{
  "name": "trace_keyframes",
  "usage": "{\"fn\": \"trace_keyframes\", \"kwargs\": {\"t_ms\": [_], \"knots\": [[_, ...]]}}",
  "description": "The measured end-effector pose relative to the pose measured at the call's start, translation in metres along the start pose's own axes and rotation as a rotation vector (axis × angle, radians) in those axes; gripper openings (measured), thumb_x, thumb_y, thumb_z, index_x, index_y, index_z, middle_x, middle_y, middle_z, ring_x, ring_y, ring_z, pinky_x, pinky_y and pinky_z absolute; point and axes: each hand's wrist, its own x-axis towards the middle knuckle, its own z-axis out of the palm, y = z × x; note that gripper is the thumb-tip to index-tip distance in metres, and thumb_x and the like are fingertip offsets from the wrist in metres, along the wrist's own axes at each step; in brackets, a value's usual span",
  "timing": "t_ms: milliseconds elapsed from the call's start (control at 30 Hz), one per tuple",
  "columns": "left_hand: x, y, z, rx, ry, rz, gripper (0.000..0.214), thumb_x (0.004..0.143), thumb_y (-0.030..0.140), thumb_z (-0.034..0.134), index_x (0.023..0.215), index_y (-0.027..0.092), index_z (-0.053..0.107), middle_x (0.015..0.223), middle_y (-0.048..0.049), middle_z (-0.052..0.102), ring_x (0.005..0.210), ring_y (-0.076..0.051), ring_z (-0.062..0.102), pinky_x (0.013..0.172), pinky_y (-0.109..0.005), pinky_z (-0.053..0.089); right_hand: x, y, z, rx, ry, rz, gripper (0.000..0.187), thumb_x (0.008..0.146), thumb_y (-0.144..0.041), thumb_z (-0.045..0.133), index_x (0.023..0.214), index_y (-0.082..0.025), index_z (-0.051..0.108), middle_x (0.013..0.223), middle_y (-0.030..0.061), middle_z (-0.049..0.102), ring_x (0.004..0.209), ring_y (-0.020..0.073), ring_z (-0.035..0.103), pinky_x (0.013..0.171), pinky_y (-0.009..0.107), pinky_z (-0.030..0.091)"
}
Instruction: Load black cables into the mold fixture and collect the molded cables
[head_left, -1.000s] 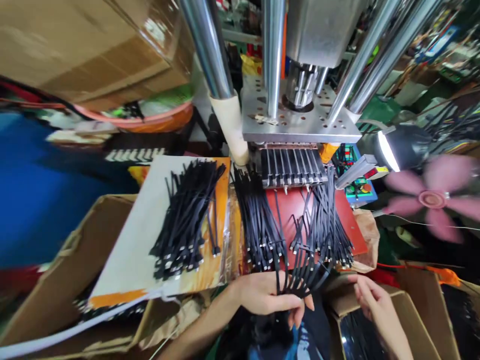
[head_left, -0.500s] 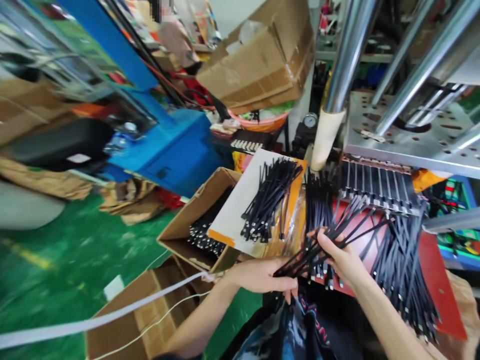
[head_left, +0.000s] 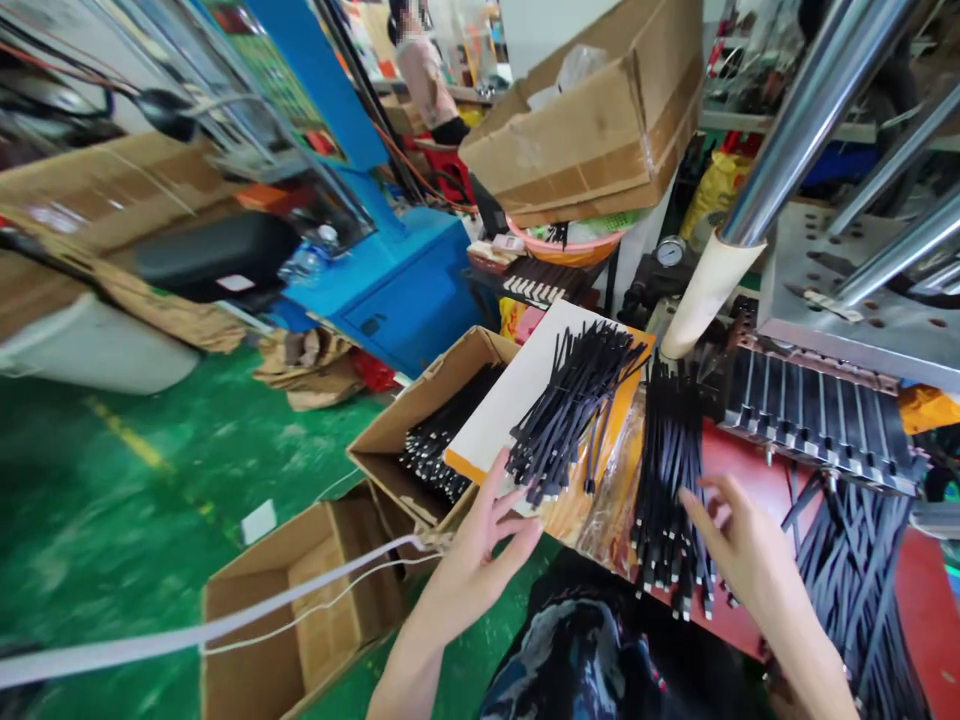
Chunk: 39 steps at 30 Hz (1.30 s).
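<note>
My left hand (head_left: 480, 550) is open, fingers spread, at the near end of a pile of short black cables (head_left: 574, 400) with metal-tipped plugs. That pile lies on a white board with orange edges (head_left: 517, 385). My right hand (head_left: 739, 535) holds nothing; its thumb and forefinger are apart and its other fingers curl loosely. Just left of it, a second bundle of black cables (head_left: 671, 480) lies lengthwise on the red tabletop (head_left: 742, 455). To its right, more cables (head_left: 855, 580) hang fanned out in front of a metal mould (head_left: 817, 410) with several slots.
A cardboard box of cables (head_left: 427, 375) stands left of the board, with another open box (head_left: 255, 620) on the green floor below. Steel press columns (head_left: 810, 130) rise at the right. A large carton (head_left: 562, 150) sits behind, and a person (head_left: 424, 80) is in the background.
Both hands have let go of the black cables they held between them. My left hand has moved left towards the board, and the middle bundle now lies straight. The view has shifted left.
</note>
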Motion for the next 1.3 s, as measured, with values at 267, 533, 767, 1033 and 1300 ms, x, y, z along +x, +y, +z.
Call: {"fn": "trace_keyframes", "kwargs": {"t_ms": [267,533,767,1033,1300], "knots": [[-0.012,0.028,0.017,0.366,-0.182,0.121,0.035,0.105,0.044,0.061,0.132,0.024,0.065,0.118,-0.0091,0.072,0.102,-0.023,0.072,0.098,-0.040,0.057,-0.078,0.042,0.018,-0.160,0.099,0.024,0.048,0.108,-0.060,0.035,0.092,-0.024,0.063,0.092,0.0074,0.070,0.079,0.0252,0.068,0.069,0.036,0.047],[-0.006,0.004,0.134,-0.610,-0.747,-0.421,0.055,0.095,0.050,0.078,0.134,0.014,0.064,0.109,-0.0124,0.077,0.094,-0.019,0.076,0.089,-0.032,0.057,-0.117,0.004,-0.036,0.276,-0.440,0.048,0.046,0.103,-0.058,0.055,0.079,-0.021,0.067,0.071,0.0008,0.065,0.063,0.0165,0.058,0.057,0.026,0.042],[0.007,0.011,0.153,-0.331,-0.790,-0.258,0.047,0.097,0.059,0.073,0.099,0.012,0.070,0.073,-0.0046,0.075,0.064,-0.013,0.070,0.070,-0.024,0.056,-0.075,0.027,-0.013,-0.473,0.014,0.331,0.044,0.107,-0.050,0.051,0.081,-0.018,0.068,0.074,0.0145,0.072,0.062,0.0243,0.066,0.058,0.031,0.034],[0.012,0.010,0.166,0.036,-0.841,-0.223,0.060,0.097,0.067,0.067,0.103,0.009,0.079,0.101,-0.0182,0.084,0.093,-0.027,0.083,0.086,-0.035,0.065,-0.100,0.045,-0.048,-0.034,0.068,0.261,0.041,0.106,-0.052,0.050,0.080,-0.023,0.062,0.067,0.0018,0.062,0.058,0.0177,0.055,0.061,0.030,0.037],[0.016,0.019,0.191,-0.494,-0.891,-0.513,0.057,0.085,0.058,0.085,0.109,0.007,0.079,0.100,-0.0203,0.083,0.083,-0.025,0.083,0.078,-0.031,0.064,-0.144,0.010,-0.047,0.426,-0.335,0.106,0.045,0.105,-0.048,0.054,0.070,-0.020,0.058,0.064,-0.0016,0.056,0.061,0.0134,0.049,0.059,0.026,0.038]]}}
